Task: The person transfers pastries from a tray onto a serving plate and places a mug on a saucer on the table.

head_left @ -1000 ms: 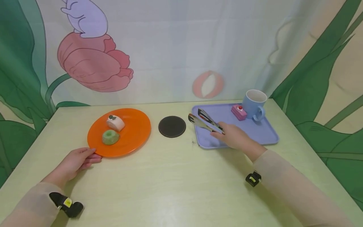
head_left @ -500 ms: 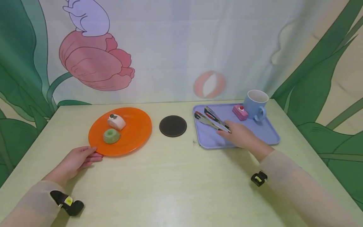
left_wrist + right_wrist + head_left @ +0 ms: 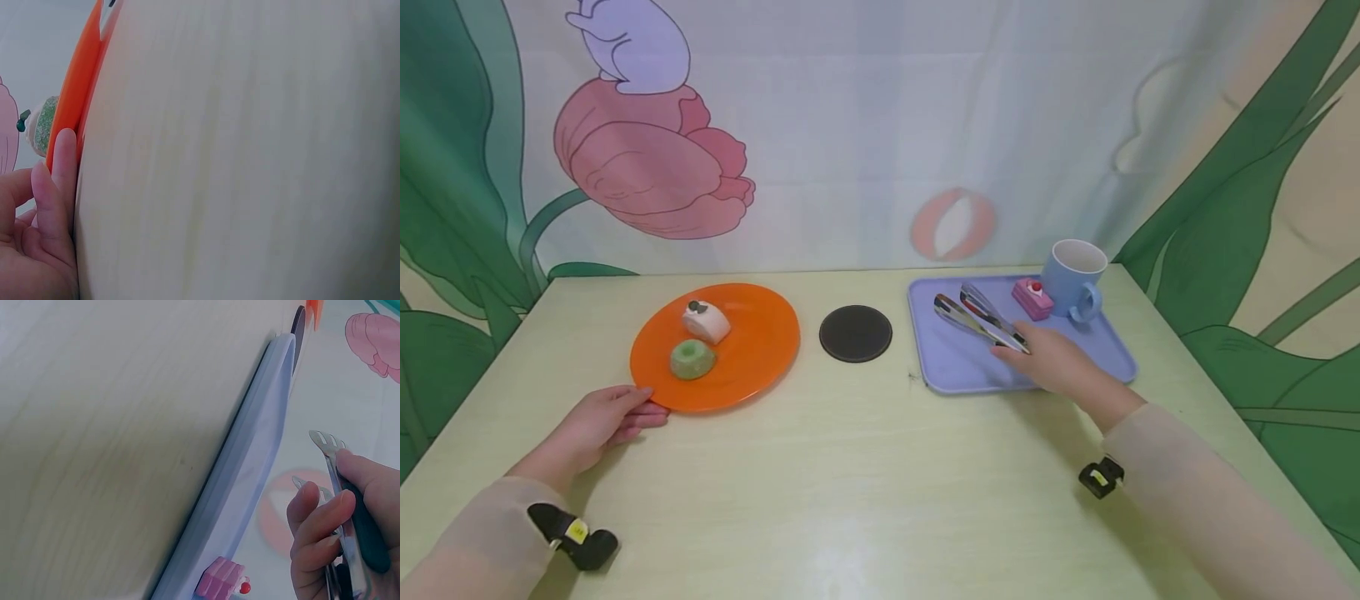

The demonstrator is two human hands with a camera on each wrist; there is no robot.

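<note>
Tongs (image 3: 964,318) shifted rightward, right hand (image 3: 1054,357) gripping them, left hand (image 3: 598,421) holding plate (image 3: 752,350)

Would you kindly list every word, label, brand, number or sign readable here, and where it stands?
No legible text.
Left yellow label, on a black sleeve device: too small to read.
Right yellow label, on the other black device: likewise.
Tongs, plate, tray and mug: no lettering visible.

i see the plate (image 3: 752,342) touching the left fingers (image 3: 64,156), the tray (image 3: 951,371) beneath the right fingers (image 3: 322,519), the coaster (image 3: 855,333) between.
</note>
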